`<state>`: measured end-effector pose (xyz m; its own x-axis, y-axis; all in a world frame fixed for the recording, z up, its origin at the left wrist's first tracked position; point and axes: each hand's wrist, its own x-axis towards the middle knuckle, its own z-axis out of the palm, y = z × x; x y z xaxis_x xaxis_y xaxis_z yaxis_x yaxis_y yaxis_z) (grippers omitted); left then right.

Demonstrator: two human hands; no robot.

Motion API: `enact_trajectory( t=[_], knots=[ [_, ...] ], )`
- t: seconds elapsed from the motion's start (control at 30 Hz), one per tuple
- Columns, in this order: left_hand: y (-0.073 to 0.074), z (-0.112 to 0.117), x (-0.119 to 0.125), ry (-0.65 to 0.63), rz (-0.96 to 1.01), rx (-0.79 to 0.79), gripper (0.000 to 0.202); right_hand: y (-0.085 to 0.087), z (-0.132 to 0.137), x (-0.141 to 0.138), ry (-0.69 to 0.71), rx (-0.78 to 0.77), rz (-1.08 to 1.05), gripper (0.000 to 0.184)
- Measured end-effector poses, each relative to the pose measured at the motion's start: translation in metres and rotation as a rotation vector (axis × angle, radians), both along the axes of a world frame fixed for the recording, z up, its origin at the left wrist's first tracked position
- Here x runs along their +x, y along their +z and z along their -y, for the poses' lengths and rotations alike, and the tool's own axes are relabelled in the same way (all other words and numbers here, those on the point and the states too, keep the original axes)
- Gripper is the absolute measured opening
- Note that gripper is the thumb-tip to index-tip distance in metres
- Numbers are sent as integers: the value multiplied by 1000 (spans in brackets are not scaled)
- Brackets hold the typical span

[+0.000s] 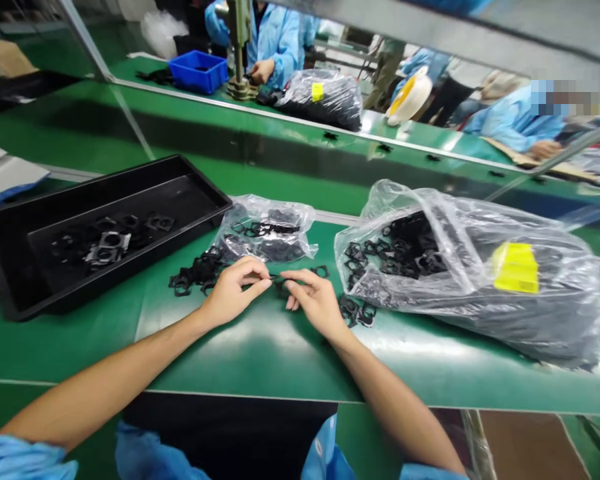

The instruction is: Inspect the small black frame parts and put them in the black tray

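Observation:
Between my two hands, over the green table, is a small black plastic part [277, 280], mostly covered by fingers. My left hand [234, 291] pinches its left end with thumb and forefinger. From the other side, the thumb and fingers of my right hand [316, 300] close on it. A loose heap of black ring-shaped parts [200, 268] lies just left of my left hand. Behind the hands sits a clear plastic bag [267, 230] with black parts in it. A few more black parts [355, 311] lie right of my right hand.
A black tray [95, 283] with some black parts stands at left. At right lies a large clear bag [480, 267] of black parts with a yellow label. Beyond a metal rail, co-workers in blue sit by a moving-belt-like green surface, a blue bin [199, 73] and another bag [323, 100].

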<state>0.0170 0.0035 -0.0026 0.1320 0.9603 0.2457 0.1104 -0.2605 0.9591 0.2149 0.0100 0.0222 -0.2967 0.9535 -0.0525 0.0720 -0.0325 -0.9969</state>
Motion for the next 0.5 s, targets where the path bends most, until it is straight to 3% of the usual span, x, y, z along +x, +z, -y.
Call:
enact_trajectory(
  t=[0.17, 0.33, 0.43, 0.5],
  knots=[
    [2, -1, -2, -14, -102, 74, 8, 2, -5, 0, 57, -120, -149, 38],
    [6, 1, -2, 12, -206, 166, 8, -1, -5, 2, 55, -131, -193, 38],
    [7, 4, 0, 50, -155, 106, 13, -1, -3, 3, 41, -32, -61, 23],
    [6, 5, 1, 90, -128, 65, 16, 0, 1, 3, 42, 121, 107, 14]
  ],
)
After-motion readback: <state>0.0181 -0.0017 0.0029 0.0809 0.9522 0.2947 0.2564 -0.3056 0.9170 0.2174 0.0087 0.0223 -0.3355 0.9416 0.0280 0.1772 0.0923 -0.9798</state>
